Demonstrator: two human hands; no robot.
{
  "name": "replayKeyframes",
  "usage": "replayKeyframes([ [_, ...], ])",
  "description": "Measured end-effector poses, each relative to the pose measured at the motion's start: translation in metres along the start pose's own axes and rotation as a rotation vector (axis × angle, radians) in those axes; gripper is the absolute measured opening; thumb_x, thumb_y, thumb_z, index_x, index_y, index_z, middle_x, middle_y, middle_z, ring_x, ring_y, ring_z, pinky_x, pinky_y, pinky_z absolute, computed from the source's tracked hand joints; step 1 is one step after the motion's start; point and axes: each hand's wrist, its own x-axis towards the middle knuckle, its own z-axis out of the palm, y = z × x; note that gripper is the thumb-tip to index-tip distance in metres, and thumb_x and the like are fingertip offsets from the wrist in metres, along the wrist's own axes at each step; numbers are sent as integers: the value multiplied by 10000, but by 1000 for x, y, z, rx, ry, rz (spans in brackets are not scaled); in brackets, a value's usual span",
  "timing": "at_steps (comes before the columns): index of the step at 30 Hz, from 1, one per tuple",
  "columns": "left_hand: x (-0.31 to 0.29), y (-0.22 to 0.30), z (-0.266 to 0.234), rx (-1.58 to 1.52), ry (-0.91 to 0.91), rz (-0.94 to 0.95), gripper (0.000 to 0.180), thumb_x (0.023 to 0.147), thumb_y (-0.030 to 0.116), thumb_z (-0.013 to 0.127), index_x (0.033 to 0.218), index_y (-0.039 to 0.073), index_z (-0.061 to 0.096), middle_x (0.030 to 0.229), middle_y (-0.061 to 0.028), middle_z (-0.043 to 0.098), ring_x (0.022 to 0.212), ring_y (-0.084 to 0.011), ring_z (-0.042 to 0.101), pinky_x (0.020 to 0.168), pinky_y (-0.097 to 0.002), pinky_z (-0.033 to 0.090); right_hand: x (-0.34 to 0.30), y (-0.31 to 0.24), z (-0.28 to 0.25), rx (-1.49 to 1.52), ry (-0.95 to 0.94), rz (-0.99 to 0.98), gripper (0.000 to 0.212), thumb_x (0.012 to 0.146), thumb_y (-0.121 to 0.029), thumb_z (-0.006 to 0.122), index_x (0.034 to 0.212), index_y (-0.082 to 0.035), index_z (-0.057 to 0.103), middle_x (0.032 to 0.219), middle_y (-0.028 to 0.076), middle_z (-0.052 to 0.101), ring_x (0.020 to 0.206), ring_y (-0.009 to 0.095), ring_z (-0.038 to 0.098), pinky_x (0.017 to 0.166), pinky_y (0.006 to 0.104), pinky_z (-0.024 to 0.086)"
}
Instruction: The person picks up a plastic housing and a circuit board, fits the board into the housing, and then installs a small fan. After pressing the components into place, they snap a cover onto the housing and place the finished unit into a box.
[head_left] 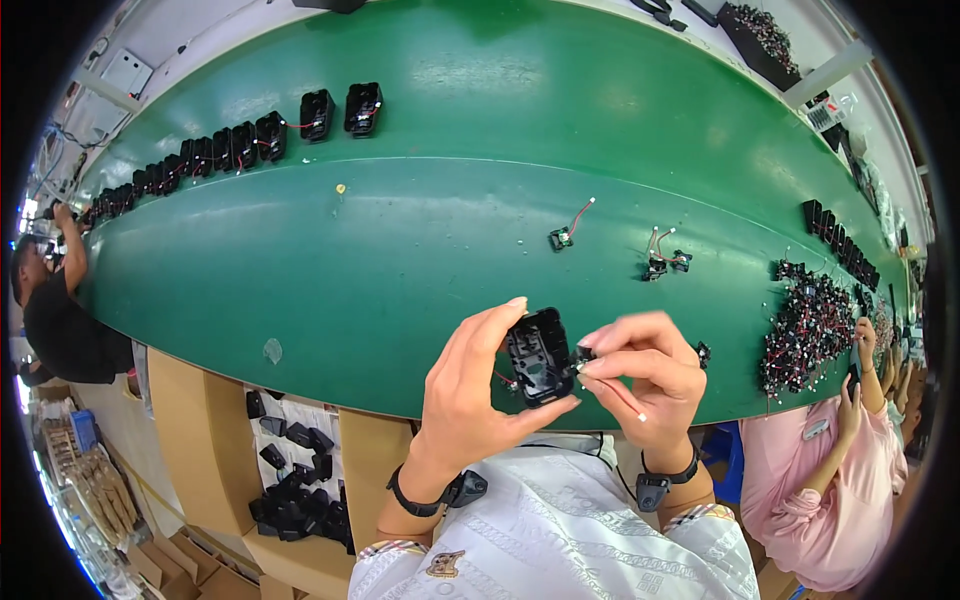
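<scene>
My left hand (462, 385) is wrapped round a black plastic housing (540, 357), its hollow, ribbed inside facing up. A red wire end shows beside the housing at the left palm. In my right hand (650, 375), thumb and fingers pinch a small black part with red wires (584, 358), close against the housing's right edge. The wires trail down below the fingers to a white plug. Ahead on the green table lie a single small wired part (561, 238) and a little group of similar parts (656, 268). Another small dark part (704, 354) sits just beyond the right hand.
A row of black housings with wires (235, 147) runs along the table's far left. A large heap of wired parts (815, 335) and more housings (840, 245) lie at right. Below left stands a cardboard box (200, 440) holding black housings. Co-workers sit at both ends.
</scene>
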Motion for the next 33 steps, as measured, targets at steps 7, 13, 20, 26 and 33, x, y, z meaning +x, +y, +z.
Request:
replayKeyframes([
  [7, -1, -2, -6, 94, 16, 69, 860, 599, 324, 951, 1291, -20, 575, 1110, -167, 688, 985, -322, 682, 824, -395, 567, 9, -9, -1, -382, -162, -292, 275, 660, -4, 836, 909, -105, 780, 954, 6, 742, 926, 231, 653, 745, 317, 558],
  [13, 1, -4, -13, 234, 31, 167, 819, 597, 359, 928, 1268, 8, 615, 1073, -124, 695, 897, -278, 672, 743, -371, 538, 15, -2, 7, -371, -231, -363, 277, 612, -12, 811, 872, -101, 773, 933, -2, 750, 896, 231, 645, 725, 302, 552],
  [20, 1, -2, -21, 329, -195, 144, 841, 576, 380, 903, 1287, 33, 619, 1022, -77, 685, 858, -234, 643, 733, -359, 495, 24, -1, 5, -462, -480, -502, 284, 619, 13, 789, 886, -71, 741, 914, 17, 704, 912, 248, 655, 719, 337, 569],
  [26, 5, -7, -24, 282, -69, 74, 883, 635, 337, 913, 1353, -8, 533, 1040, -142, 674, 873, -289, 663, 760, -392, 522, 34, -1, 1, -303, -489, -256, 410, 706, -38, 821, 1068, -63, 631, 1123, 99, 685, 1093, 300, 605, 896, 387, 538],
  [33, 1, -18, -22, 17, 73, -70, 947, 646, 0, 872, 1471, 17, 406, 1391, -173, 536, 1059, -241, 646, 731, -320, 585, 65, -3, 22, -377, -664, -204, 604, 725, -88, 836, 1236, -57, 516, 1463, 194, 479, 1224, 395, 574, 926, 424, 545],
])
